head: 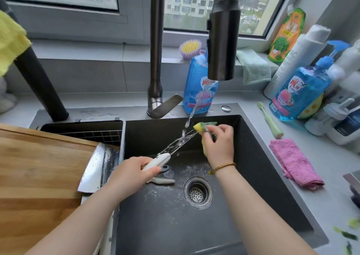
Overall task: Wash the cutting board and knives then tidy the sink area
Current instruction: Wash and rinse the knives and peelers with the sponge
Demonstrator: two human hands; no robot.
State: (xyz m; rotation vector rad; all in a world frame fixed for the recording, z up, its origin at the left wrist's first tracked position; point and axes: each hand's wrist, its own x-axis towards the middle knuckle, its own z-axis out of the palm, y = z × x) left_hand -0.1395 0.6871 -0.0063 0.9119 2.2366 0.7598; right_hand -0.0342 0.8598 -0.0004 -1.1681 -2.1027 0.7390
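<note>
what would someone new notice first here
The eye goes first to the middle of the dark sink, where the left hand grips a white-handled knife under water from the faucet head while the right hand holds a yellow-green sponge at the blade tip. A wet cleaver lies on the wooden cutting board at left, and a pink cloth lies right of the sink.

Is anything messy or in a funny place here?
Yes. A cleaver lies over the right edge of the board, jutting toward the sink, so it might slip. Green scraps are scattered on the counter at the far right.
</note>
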